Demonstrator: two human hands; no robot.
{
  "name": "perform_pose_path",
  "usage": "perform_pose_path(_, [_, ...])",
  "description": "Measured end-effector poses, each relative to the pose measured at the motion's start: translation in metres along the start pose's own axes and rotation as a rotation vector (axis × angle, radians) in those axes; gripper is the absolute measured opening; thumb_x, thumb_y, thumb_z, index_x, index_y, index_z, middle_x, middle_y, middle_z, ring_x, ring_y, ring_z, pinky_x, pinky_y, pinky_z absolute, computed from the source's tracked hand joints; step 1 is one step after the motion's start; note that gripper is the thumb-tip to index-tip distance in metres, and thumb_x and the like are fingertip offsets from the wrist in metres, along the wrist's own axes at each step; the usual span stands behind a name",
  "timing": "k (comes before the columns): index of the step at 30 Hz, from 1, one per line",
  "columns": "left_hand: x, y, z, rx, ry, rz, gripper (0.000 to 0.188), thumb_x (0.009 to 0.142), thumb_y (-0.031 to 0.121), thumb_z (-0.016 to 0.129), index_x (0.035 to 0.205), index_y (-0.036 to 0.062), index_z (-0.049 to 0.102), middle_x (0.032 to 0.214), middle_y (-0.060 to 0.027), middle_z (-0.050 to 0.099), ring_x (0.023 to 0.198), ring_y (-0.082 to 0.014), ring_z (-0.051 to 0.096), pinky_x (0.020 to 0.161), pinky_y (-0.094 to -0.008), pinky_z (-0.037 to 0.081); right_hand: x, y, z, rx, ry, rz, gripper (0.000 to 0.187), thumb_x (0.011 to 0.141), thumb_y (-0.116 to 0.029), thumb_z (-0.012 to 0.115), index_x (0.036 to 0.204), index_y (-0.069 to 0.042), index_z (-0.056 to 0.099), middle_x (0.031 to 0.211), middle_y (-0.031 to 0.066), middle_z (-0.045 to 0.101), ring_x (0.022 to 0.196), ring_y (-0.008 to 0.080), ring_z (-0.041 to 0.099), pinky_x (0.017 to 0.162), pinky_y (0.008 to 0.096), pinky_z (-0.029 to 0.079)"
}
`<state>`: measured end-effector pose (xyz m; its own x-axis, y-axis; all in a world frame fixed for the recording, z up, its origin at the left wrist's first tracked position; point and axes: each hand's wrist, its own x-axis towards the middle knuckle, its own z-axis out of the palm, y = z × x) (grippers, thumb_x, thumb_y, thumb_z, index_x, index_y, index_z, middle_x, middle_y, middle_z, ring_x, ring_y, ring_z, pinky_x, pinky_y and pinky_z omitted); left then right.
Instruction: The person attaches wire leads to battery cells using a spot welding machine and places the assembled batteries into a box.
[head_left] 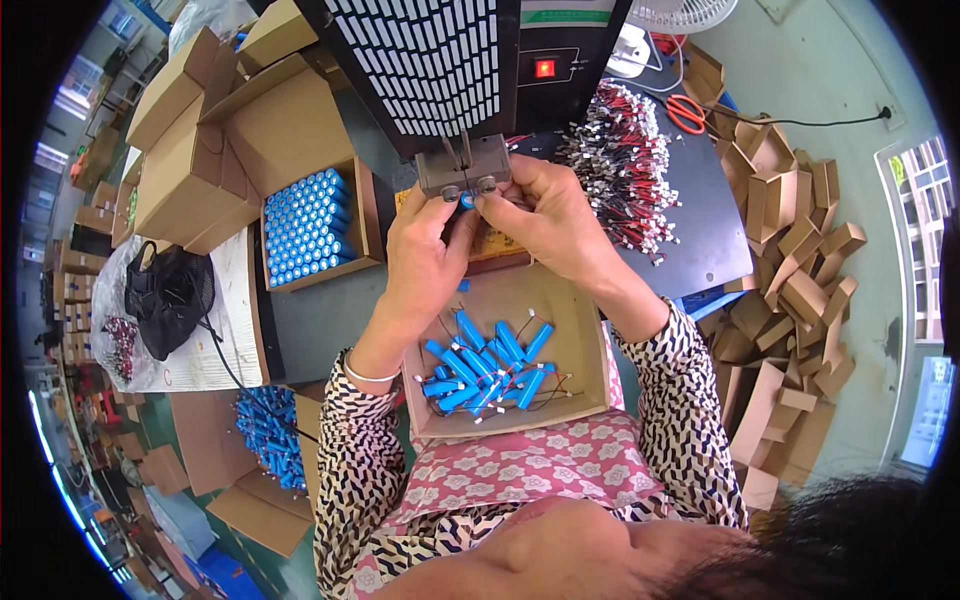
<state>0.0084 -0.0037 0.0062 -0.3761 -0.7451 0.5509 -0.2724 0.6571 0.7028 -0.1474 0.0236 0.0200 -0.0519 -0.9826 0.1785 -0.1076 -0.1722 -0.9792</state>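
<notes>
A small blue cylindrical battery cell (pixel 467 201) points end-on at the front of a dark metal block (pixel 463 167) with two upright pins, which looks like a spot welder's head. My left hand (pixel 425 255) is closed, its thumb and fingers pinching the cell from the left. On the other side my right hand (pixel 555 215) is also closed, its thumb against the cell and its fingers bent beside the block; anything between them is hidden. Just below my hands, a shallow cardboard tray (pixel 585 395) holds blue cells with thin wire leads (pixel 490 365).
Behind the block stands a black machine (pixel 545 110) with a lit red switch. A cardboard box (pixel 370 215) of upright blue cells is at left; connector wires (pixel 630 170) heap at right, near orange-handled scissors (pixel 686 114). Another box (pixel 205 440) holds cells lower left. Empty cartons (pixel 800 260) pile at right.
</notes>
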Motion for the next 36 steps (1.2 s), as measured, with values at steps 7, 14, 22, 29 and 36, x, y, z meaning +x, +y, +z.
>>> perform_pose_path(7, [-0.001, 0.000, -0.003, 0.199, -0.082, 0.019, 0.023, 0.081, -0.003, 0.062, 0.104, -0.0022, 0.062, 0.093, -0.0165, 0.062, 0.080, -0.0291, 0.062, 0.069, -0.0345, 0.049, -0.001, -0.006, 0.000, 0.027, -0.005, -0.015, 0.016, 0.081, -0.007, 0.064, 0.074, 0.004, 0.055, 0.059, -0.0006, 0.052, 0.058, 0.0027, 0.044, 0.049, 0.0236, 0.038])
perform_pose_path(14, [-0.002, -0.004, -0.007, 0.129, 0.018, -0.008, 0.017, 0.082, 0.003, 0.066, 0.099, 0.0004, 0.065, 0.085, -0.0151, 0.063, 0.077, -0.0308, 0.059, 0.067, -0.0343, 0.046, -0.007, -0.021, -0.015, -0.121, -0.102, 0.097, 0.012, 0.086, -0.007, 0.061, 0.087, 0.005, 0.060, 0.068, 0.0019, 0.058, 0.059, 0.0056, 0.051, 0.053, 0.0231, 0.043])
perform_pose_path(22, [-0.002, -0.001, 0.000, 0.175, 0.010, 0.028, 0.010, 0.079, 0.008, 0.068, 0.083, 0.0013, 0.061, 0.081, -0.0131, 0.055, 0.079, -0.0333, 0.049, 0.069, -0.0409, 0.040, -0.039, -0.015, -0.034, 0.211, 0.068, 0.014, 0.008, 0.093, -0.003, 0.055, 0.099, 0.002, 0.055, 0.087, 0.0042, 0.059, 0.072, 0.0073, 0.059, 0.065, 0.0204, 0.048])
perform_pose_path(29, [-0.011, 0.007, -0.008, 0.146, 0.031, 0.033, 0.016, 0.088, 0.010, 0.059, 0.100, 0.0004, 0.057, 0.093, -0.0173, 0.057, 0.085, -0.0351, 0.053, 0.074, -0.0407, 0.044, -0.042, -0.022, -0.022, 0.178, 0.120, -0.048, 0.009, 0.093, 0.000, 0.052, 0.100, 0.003, 0.057, 0.085, 0.0026, 0.056, 0.064, 0.0072, 0.056, 0.059, 0.0217, 0.047])
perform_pose_path(36, [-0.004, -0.002, -0.004, -0.006, 0.038, -0.228, 0.011, 0.082, 0.009, 0.066, 0.088, 0.0017, 0.061, 0.079, -0.0124, 0.060, 0.071, -0.0284, 0.056, 0.063, -0.0344, 0.045, -0.036, -0.013, -0.027, -0.200, -0.061, -0.130, 0.007, 0.093, -0.002, 0.051, 0.096, 0.001, 0.056, 0.085, 0.0039, 0.053, 0.069, 0.0083, 0.057, 0.062, 0.0210, 0.045])
